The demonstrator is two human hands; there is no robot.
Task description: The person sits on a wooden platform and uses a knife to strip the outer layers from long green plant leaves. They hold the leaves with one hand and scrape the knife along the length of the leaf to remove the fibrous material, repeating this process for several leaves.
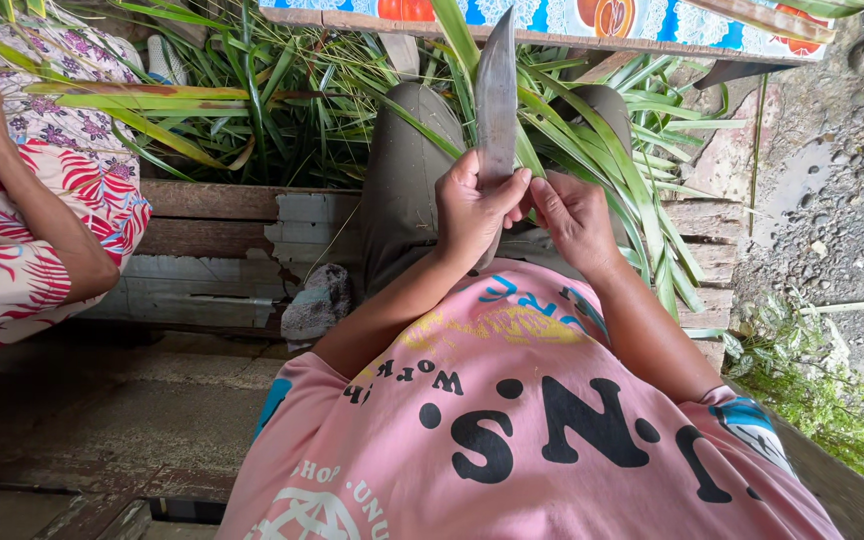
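Left hand [472,210]: clenched on long grey steel knife blade [497,95] | right hand [574,215]: pinching long green leaf strip [642,235] at blade | technique: edge away, fingers behind, draw steadily.

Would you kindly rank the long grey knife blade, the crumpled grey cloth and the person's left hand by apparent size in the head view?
1. Long grey knife blade, largest.
2. Left hand and crumpled grey cloth: these look alike in size, so I leave them unranked.

Long leaves [592,150] crowding front & right, neighbour's arm [42,220] left; open bench boards [212,250] between.
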